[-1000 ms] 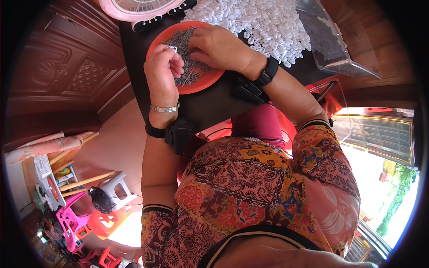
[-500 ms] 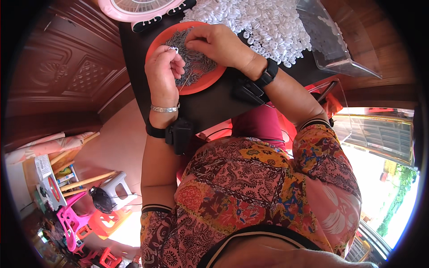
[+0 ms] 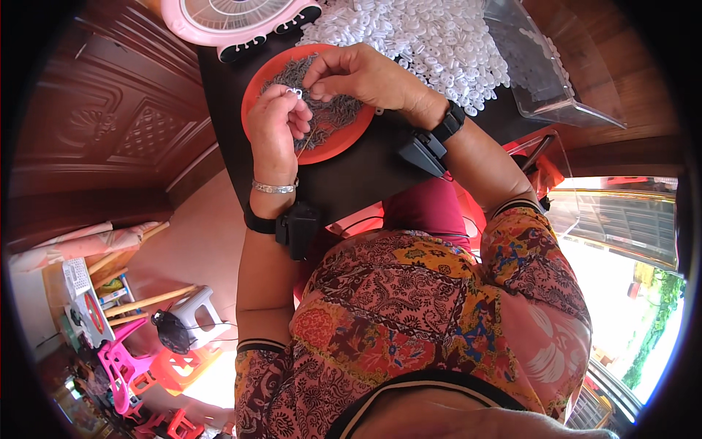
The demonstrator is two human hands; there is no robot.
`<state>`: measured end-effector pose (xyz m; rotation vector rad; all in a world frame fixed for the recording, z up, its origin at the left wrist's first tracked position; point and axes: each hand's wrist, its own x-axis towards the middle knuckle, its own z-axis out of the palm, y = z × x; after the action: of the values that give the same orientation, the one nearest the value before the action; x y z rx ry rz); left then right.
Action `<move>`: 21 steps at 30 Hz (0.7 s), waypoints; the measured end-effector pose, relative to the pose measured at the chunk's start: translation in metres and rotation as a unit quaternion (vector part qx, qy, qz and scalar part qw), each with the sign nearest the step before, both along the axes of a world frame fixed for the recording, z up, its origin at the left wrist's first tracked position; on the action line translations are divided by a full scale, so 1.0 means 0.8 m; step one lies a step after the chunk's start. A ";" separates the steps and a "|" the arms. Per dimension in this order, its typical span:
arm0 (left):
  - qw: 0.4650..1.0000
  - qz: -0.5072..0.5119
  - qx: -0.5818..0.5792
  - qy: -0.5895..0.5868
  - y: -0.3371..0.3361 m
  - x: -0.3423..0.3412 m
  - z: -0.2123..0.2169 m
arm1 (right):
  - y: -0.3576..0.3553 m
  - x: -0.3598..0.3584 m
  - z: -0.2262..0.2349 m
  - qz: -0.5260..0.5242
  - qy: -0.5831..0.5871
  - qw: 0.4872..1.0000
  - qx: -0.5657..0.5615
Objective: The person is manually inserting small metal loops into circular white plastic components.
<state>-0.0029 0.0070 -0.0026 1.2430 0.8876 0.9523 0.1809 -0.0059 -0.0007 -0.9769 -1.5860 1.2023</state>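
Over an orange plate (image 3: 344, 146) heaped with small grey screw-like pieces (image 3: 340, 113), my two hands come close together. My left hand (image 3: 274, 124) is closed, its thumb and index finger pinching a small white plastic piece (image 3: 295, 93) with a hole in it. The other fingers of that hand curl toward the palm. My right hand (image 3: 369, 79) is closed in a pinch right beside the white piece; whatever is between its fingertips is too small to make out. A large pile of similar white plastic pieces (image 3: 431, 44) lies beyond the plate.
A pink fan (image 3: 234, 22) stands on the dark table (image 3: 329, 190) at the far left. A clear plastic bin (image 3: 541, 73) lies to the right of the white pile. Carved wooden panelling (image 3: 110, 110) rises on the left; stools (image 3: 197, 318) stand on the floor.
My right fingertips have come down nearer to the white piece in my left hand. The left hand still pinches that piece. The whole view has shifted slightly.
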 end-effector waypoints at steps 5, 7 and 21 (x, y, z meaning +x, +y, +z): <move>1.000 -0.014 -0.003 -0.019 -0.003 0.004 0.000 | -0.007 -0.005 0.006 0.009 -0.013 0.999 -0.048; 1.000 -0.011 -0.004 -0.020 -0.004 0.005 0.002 | -0.006 -0.006 0.002 0.002 -0.004 1.000 -0.031; 0.999 -0.035 0.018 0.022 -0.007 0.008 0.002 | -0.001 0.002 0.000 -0.004 0.087 0.996 0.009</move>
<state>0.0034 0.0011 -0.0009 1.3219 0.8592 0.8908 0.1822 -0.0065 -0.0003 -0.8434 -1.4523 1.2310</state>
